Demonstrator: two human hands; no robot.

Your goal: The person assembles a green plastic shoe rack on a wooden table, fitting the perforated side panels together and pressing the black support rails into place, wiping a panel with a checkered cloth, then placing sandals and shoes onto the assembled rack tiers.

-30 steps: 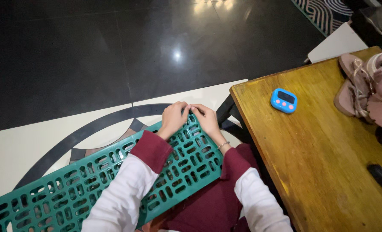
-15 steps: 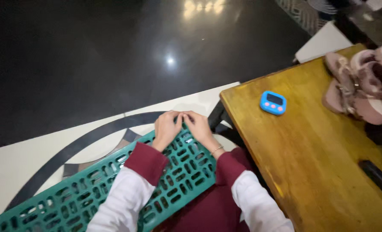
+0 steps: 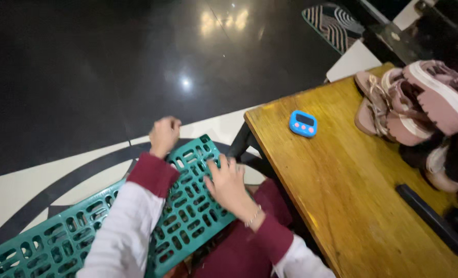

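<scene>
Green plastic lattice panel [image 3: 110,226]: long, flat, pierced with rows of oblong slots; laid slantwise across the lap, far end pointing up toward the table corner, near end running off the lower left edge of view

Left hand [image 3: 164,135]: raised just beyond the far end of the panel, over the pale floor band; fingers curled into a loose fist; whether anything sits inside the fist cannot be told; no clear contact with the panel

Right hand [image 3: 229,185]: palm down on the far right part of the panel, fingers spread and resting on the lattice near its right edge; pressing flat, not pinching; thin bracelet at the wrist

Sleeves: white with dark red cuffs, both arms entering from the bottom edge; dark red cloth over the lap below the panel

Wooden table [image 3: 352,206]: yellow-brown top, to the right of the lap, corner just beside the panel's far end

Blue timer [image 3: 303,123]: small, rounded, dark screen and pink buttons; flat on the table near its far left corner

Pink sandals [image 3: 409,105]: thick-soled, heaped at the far right of the table, well apart from the timer

Black bar [image 3: 427,216]: long, slim, on the table at the right edge

Floor [image 3: 84,77]: glossy black, with a pale band and a dark curved inlay beneath the panel
</scene>
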